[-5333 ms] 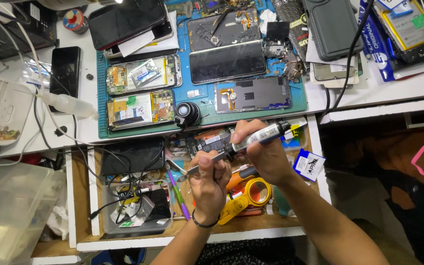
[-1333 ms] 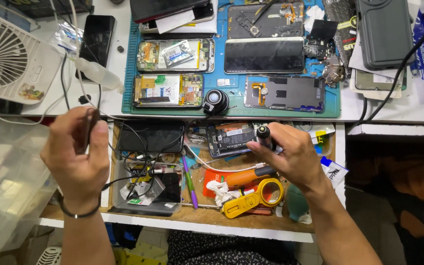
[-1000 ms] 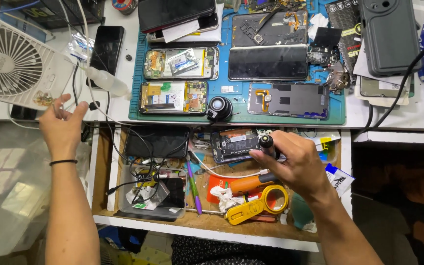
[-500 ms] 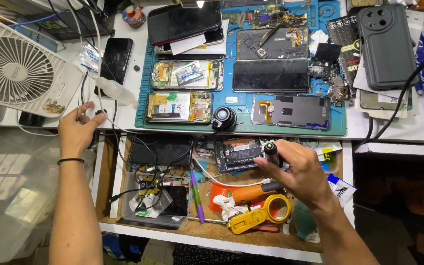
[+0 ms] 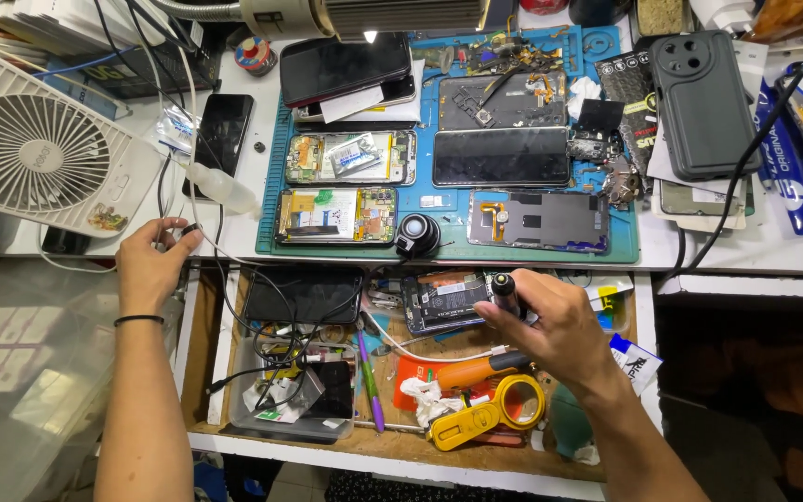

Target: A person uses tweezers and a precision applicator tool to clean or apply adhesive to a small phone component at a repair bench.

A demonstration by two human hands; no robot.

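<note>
Screwdriver stays gripped by the right hand over the drawer. Left hand has moved away to cables beside the fan, fingers pinching them.

Two bare hands show: the left hand at the bench edge and the right hand over the drawer. On the blue rubber work mat lie two opened phones with exposed circuit boards, one dark phone screen panel and one grey phone frame. One white square desk fan stands at the left, one black phone beside it, one black rubber phone case at the right, and one yellow-rimmed magnifier in the drawer.
</note>
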